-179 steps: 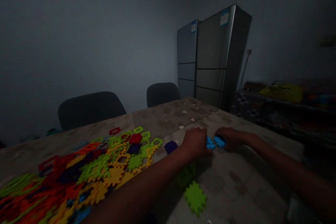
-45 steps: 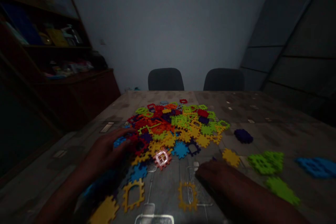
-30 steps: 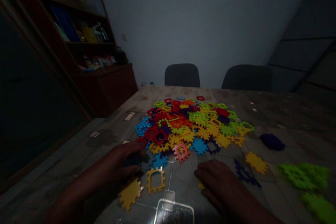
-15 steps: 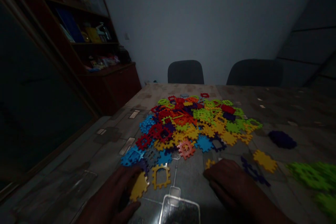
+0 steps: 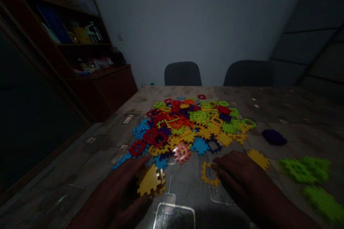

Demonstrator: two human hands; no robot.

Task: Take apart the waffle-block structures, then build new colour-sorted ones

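Observation:
My left hand (image 5: 129, 186) is closed on yellow interlocking tiles (image 5: 149, 181) with notched edges; a second yellow edge shows under the top one, so it seems to be a small stack. My right hand (image 5: 239, 177) has its fingers together at the right edge of a yellow frame-shaped tile (image 5: 203, 175) with an open middle; the thumb is hidden. Beyond both hands spreads a pile of notched tiles: a pink one (image 5: 182, 152), a blue one (image 5: 200, 146) and a dark purple frame (image 5: 214, 145) lie along its near side.
Right of my right hand lie a yellow tile (image 5: 259, 159), a purple stack (image 5: 274, 137) and green tiles (image 5: 303, 170). The patterned table (image 5: 107, 161) reaches back to two dark chairs (image 5: 182, 74). A wooden shelf cabinet (image 5: 107, 93) stands at the left.
The view has swung slightly right. My left hand has closed in on the yellow frame tile beside it, now apparently stacked under the held one. My right hand has shifted right, uncovering its yellow frame tile.

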